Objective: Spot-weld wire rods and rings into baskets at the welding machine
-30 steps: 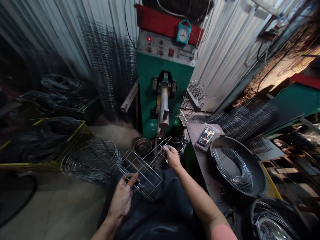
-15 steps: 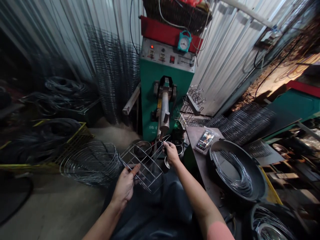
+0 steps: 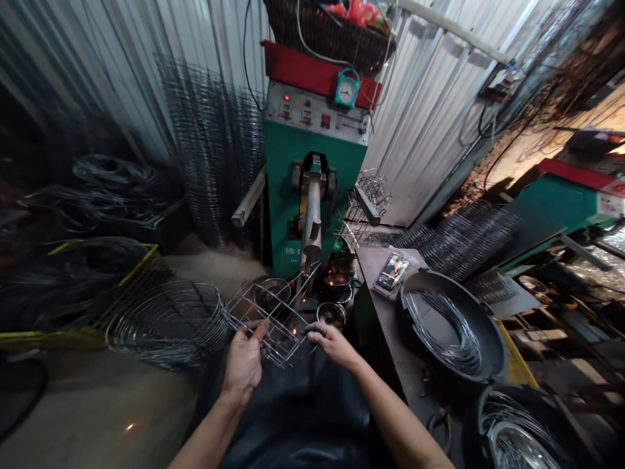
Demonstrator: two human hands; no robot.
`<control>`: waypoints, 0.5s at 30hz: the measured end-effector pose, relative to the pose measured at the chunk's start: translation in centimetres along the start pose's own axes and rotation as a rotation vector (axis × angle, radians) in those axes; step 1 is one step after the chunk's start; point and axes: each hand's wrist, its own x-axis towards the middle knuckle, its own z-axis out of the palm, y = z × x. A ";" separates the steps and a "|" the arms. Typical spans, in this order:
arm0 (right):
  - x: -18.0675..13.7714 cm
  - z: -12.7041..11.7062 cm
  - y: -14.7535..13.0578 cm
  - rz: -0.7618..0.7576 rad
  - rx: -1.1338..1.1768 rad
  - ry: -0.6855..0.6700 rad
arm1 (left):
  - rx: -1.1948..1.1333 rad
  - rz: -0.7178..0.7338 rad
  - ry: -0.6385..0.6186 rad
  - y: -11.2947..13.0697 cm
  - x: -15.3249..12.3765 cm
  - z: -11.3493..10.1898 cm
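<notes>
The person's left hand (image 3: 244, 358) is clamped on the near left edge of a wire rack (image 3: 276, 320), thumb on top and fingers beneath. The right hand (image 3: 334, 342) has thumb and fingers together on the rack's right corner; how much wire they pinch is too small to tell. The rack lies between the hands and ahead of them, above the lap, spread out away from the body and tilted. Its bars cross slantwise, and a narrower end reaches away and to the right, up to the lower tip of the machine arm (image 3: 313, 221). Whether wire and tip touch cannot be made out. The right hand is the nearer of the two to that tip, which stands ahead of it and slightly to its left.

Small sparks glow by the right fingers and on the floor (image 3: 97, 407). One bowl (image 3: 272, 294) shows beyond the rack's bars, and another (image 3: 332, 316) sits just beyond the right hand. To the left, a pile of wire rings (image 3: 166, 322) comes close to the rack's left corner, leaving little sideways room there. On the right, the edge of a table (image 3: 378, 322) bounds the space; a phone (image 3: 392, 272) and a pan (image 3: 499, 339) of wire lie on it. Toward the body, above the dark apron (image 3: 312, 417), there is open room. Straight ahead, the green machine (image 3: 280, 146) closes it off.
</notes>
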 end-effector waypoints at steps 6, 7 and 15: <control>0.1 0.9 0.7 -0.058 -0.017 0.067 | -0.013 0.014 0.009 0.2 0.0 0.3; 0.3 0.8 0.5 -0.059 -0.015 0.067 | -0.017 0.012 0.009 0.3 0.0 0.4; 1.0 1.0 0.4 -0.055 0.026 0.062 | -0.007 0.023 0.014 0.9 0.6 0.7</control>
